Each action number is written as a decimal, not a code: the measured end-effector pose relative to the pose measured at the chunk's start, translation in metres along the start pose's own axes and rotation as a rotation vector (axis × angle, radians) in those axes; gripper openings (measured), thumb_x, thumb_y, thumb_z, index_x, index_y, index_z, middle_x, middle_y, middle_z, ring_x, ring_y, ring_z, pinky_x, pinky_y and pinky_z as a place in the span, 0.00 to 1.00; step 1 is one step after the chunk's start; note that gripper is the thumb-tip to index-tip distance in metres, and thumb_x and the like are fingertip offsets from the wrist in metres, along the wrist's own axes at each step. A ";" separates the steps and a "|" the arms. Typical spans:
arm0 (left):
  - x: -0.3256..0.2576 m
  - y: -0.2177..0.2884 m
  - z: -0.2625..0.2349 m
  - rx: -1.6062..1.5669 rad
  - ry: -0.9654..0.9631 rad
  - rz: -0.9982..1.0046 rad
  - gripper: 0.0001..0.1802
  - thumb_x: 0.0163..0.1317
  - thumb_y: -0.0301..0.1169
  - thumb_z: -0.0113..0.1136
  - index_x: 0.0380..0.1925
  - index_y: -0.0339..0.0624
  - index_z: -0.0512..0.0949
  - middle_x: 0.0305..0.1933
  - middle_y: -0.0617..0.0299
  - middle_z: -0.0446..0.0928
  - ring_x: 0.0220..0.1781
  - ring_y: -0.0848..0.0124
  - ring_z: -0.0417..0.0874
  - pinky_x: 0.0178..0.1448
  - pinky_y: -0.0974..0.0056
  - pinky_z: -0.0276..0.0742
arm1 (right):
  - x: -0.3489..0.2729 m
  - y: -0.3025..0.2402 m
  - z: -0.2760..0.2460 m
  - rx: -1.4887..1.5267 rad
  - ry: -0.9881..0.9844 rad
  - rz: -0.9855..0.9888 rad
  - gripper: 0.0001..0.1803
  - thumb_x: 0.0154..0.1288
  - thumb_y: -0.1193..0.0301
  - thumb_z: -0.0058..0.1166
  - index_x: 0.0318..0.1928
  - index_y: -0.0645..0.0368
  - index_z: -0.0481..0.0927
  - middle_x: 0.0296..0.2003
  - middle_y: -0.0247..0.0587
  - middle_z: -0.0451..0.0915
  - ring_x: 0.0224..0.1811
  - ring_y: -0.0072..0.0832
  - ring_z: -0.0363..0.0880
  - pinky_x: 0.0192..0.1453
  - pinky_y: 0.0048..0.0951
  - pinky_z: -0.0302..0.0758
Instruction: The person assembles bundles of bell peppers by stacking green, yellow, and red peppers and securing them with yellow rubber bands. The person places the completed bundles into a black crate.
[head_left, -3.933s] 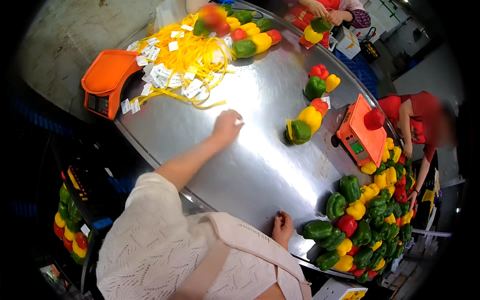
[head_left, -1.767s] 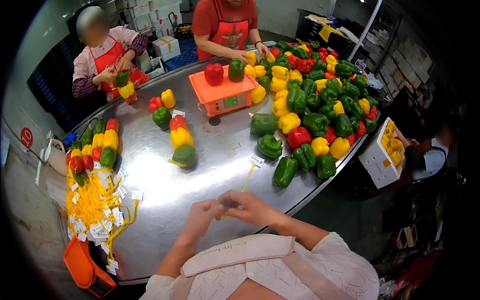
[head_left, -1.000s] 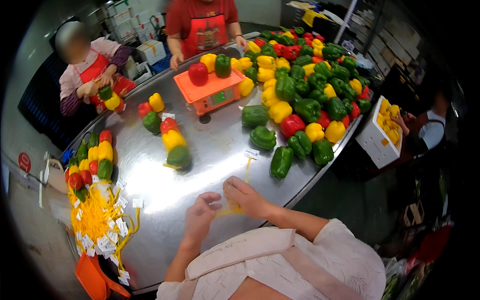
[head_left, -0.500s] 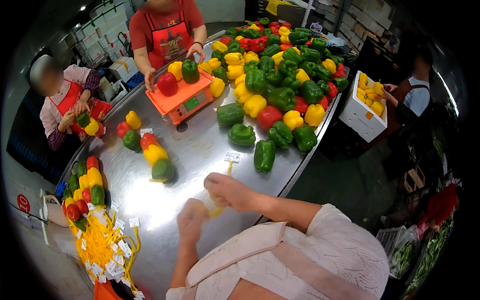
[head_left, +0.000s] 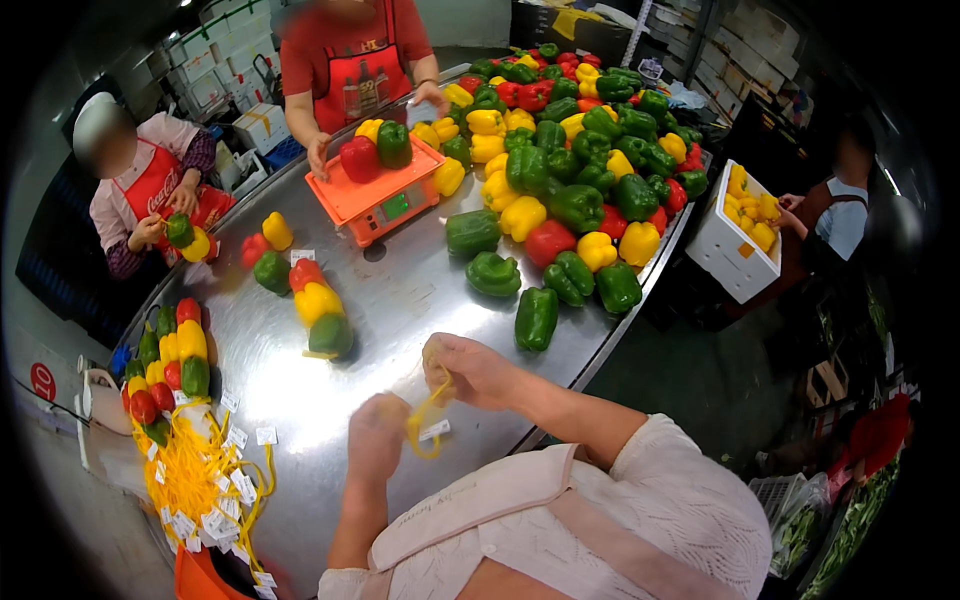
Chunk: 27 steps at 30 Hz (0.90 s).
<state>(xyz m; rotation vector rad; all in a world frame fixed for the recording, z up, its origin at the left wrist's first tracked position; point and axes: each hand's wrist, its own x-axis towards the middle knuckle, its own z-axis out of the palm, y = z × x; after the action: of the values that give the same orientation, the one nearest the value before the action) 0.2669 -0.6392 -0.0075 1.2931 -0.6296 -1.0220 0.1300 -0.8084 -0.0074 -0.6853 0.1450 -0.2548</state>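
Vs 0.5 s ago: both hands lifted nearer the body, off the counter [head_left: 400,300]; yellow net bag [head_left: 428,420] w/ small white tag now stretched between them instead of lying by the fingers. View shifted too, orange scale [head_left: 375,195] now upper-centre.

Left hand [head_left: 378,440] closed round the bag's lower end, below & left of the scale. Right hand [head_left: 470,368] pinched shut on the bag's top, below the scale, slightly right. Bag hangs betw. the two, above counter edge.

Packages/labels: heap of yellow net bags w/ square white tags [head_left: 205,480], far lower left of scale, at counter rim. White tag flat on counter left of scale, by red pepper. White open box of yellow peppers [head_left: 742,225], right of scale, off the counter. White cartons stacked [head_left: 205,75] upper left of scale. Round red-and-white sign [head_left: 42,382] far left, low.
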 end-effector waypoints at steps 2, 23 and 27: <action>0.003 0.005 -0.001 -0.045 0.159 0.162 0.10 0.75 0.32 0.49 0.40 0.37 0.74 0.36 0.62 0.77 0.34 0.75 0.77 0.40 0.66 0.75 | -0.003 -0.001 0.000 0.100 -0.044 0.115 0.11 0.76 0.61 0.52 0.51 0.51 0.73 0.26 0.24 0.69 0.27 0.16 0.66 0.33 0.23 0.68; -0.003 -0.006 -0.021 -0.625 -0.162 0.083 0.06 0.73 0.31 0.53 0.44 0.41 0.72 0.33 0.63 0.75 0.37 0.73 0.77 0.47 0.61 0.75 | -0.012 0.007 -0.001 -0.700 0.062 0.441 0.13 0.72 0.66 0.55 0.52 0.58 0.74 0.35 0.28 0.77 0.33 0.16 0.73 0.35 0.19 0.69; -0.009 -0.012 -0.017 -0.434 -0.281 -0.084 0.06 0.71 0.30 0.57 0.44 0.43 0.72 0.29 0.67 0.71 0.27 0.78 0.69 0.34 0.68 0.67 | 0.000 0.010 -0.008 -0.563 0.172 0.136 0.10 0.73 0.71 0.51 0.51 0.59 0.73 0.38 0.31 0.78 0.33 0.18 0.74 0.37 0.21 0.70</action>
<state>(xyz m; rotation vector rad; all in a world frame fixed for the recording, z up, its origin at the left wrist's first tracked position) 0.2741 -0.6228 -0.0208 0.8079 -0.5272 -1.3391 0.1296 -0.8061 -0.0201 -1.2069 0.4366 -0.1405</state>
